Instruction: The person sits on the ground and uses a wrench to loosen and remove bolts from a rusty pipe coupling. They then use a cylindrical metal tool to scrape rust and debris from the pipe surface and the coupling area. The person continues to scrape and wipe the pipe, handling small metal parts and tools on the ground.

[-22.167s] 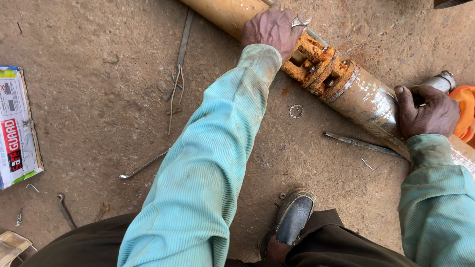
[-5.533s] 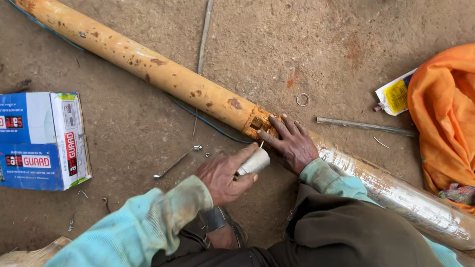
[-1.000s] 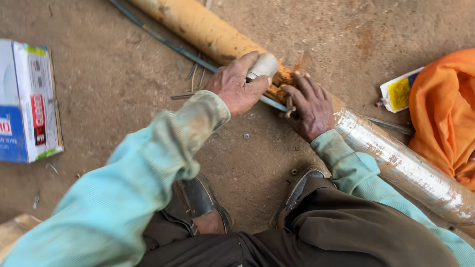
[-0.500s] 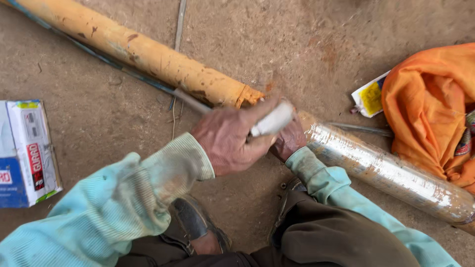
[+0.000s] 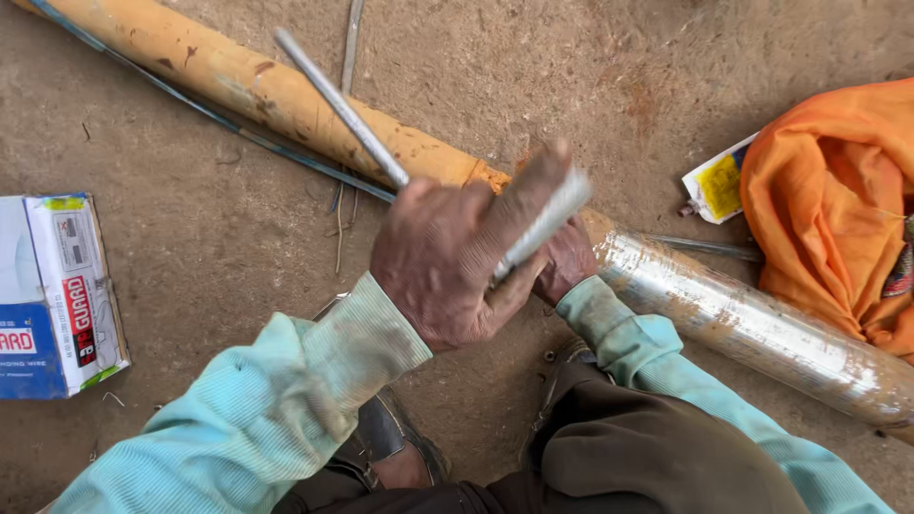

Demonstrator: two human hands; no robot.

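Pump cylinder, rusty yellow pipe joined to a steel body, lies across the dirt floor; left hand grips a metal rod raised above the joint, right hand presses there, grip hidden, mid-strike judging by the blur, so a squarely aimed blow seems called for

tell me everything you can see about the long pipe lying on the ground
The long pipe lies diagonally on the dirt ground, from upper left to lower right. Its upper length is yellow-orange with rust spots; the lower length is shiny bare metal, streaked with dirt. The joint between them is hidden behind the left hand, which holds a grey metal tool above it. The right hand rests at the joint. A thin dark cable runs along the painted part.
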